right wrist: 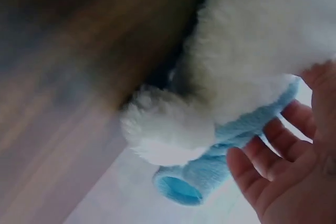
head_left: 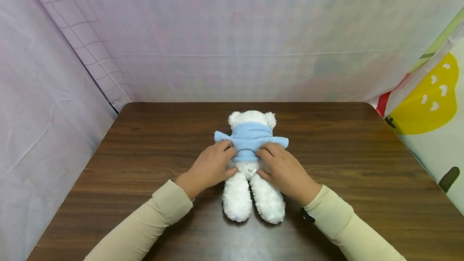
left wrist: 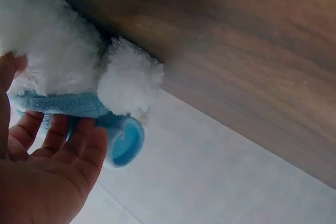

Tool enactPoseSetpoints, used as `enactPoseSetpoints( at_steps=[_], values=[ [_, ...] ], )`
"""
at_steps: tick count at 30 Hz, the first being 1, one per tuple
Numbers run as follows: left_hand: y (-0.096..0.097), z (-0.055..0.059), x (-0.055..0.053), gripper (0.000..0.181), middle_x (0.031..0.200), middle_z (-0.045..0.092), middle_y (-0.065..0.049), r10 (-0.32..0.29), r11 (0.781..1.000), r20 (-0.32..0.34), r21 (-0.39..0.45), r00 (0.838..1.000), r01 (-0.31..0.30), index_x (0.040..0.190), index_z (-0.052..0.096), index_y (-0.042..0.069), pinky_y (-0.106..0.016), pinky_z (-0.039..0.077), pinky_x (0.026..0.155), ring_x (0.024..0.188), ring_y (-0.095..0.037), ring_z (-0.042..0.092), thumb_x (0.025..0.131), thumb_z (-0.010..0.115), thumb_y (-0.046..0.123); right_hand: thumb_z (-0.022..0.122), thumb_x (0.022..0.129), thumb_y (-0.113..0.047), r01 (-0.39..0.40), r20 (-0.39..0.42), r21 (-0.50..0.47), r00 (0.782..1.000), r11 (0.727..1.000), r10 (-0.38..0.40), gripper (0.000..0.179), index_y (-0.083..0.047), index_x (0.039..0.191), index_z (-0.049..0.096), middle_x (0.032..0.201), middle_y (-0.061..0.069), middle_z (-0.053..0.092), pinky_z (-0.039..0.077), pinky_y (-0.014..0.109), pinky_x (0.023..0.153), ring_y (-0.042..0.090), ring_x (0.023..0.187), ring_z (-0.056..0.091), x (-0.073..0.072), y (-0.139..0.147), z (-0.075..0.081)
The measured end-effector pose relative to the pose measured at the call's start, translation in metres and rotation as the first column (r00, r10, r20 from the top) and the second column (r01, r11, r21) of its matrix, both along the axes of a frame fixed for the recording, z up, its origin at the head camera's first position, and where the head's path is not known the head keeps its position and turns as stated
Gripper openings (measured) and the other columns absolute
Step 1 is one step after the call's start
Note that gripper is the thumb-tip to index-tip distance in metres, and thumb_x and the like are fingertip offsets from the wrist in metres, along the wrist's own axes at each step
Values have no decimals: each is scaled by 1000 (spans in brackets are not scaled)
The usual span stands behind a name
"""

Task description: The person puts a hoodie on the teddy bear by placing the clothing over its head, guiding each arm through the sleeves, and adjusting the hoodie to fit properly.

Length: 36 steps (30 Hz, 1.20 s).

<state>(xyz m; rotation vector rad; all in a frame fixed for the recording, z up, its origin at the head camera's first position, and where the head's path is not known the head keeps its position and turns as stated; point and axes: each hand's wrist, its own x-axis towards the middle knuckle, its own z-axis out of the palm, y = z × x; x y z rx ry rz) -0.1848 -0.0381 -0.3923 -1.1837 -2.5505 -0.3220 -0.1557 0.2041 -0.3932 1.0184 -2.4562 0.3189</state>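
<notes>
Beige cloth sleeves (head_left: 159, 208): nearest, behind the grip.
Left hand (head_left: 213, 165): fingers spread from the thumb, tips touching the light-blue cloth garment (head_left: 250, 133).
Right hand (head_left: 285, 170): likewise spread, fingertips against the garment.
White fluffy plush bear (head_left: 244, 167): lying between the hands, ears beyond the grip, legs nearer.
Dark-brown wood-grain table (head_left: 174, 132): beneath bear.

From my station I observe a dark wood-grain tabletop (head_left: 344, 144) with rounded far corners. A pale checked curtain (head_left: 232, 31) spans its far edge; a white sheet (head_left: 47, 92) borders the left. At right, I note a yellow printed shape (head_left: 427, 104) and red strip (head_left: 382, 103).
</notes>
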Motion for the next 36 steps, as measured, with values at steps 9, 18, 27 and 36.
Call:
enactPoseSetpoints(
  at_steps=[9, 18, 27, 36],
  values=[
    [6, -3, -2, 24, 91, 50, -2, 15, 1000, -37, 16, 999, -14, 88, 61, 13, -31, 45, 66, 76, -15, 48, 86, 79, 29, 80, 74, -10, 16, -22, 24, 1000, 1000, -16, 29, -6, 86, 54, 95, 9, 51, 45, 41, 78, 29, 87, 50, -6, -2, -3],
    [11, -2, 0, 23, 81, 47, -1, 48, 996, -106, 83, 993, -39, 72, 57, 14, -28, 42, 61, 71, -16, 44, 86, 75, 18, 80, 75, -5, 36, -71, 22, 997, 999, -34, 34, -9, 81, 47, 83, 4, 52, 45, 35, 65, 23, 77, 51, -8, -1, -6],
    [19, 3, 4, 22, 75, 50, 1, 161, 987, -103, 39, 982, -158, 70, 59, 14, -30, 49, 60, 73, -20, 52, 84, 76, 20, 80, 73, -3, 127, -76, -20, 989, 992, -128, 42, -15, 68, 41, 62, -2, 41, 40, 32, 44, 18, 57, 46, -6, -5, 3],
    [0, 10, -2, 26, 79, 55, 4, -74, 989, 50, -123, 996, 80, 79, 73, 17, -30, 47, 66, 73, -14, 52, 95, 68, 36, 81, 83, -23, -65, 92, 81, 994, 995, 57, 21, -15, 77, 63, 76, -3, 53, 44, 30, 57, 12, 65, 48, -11, 18, 5]
  ],
)
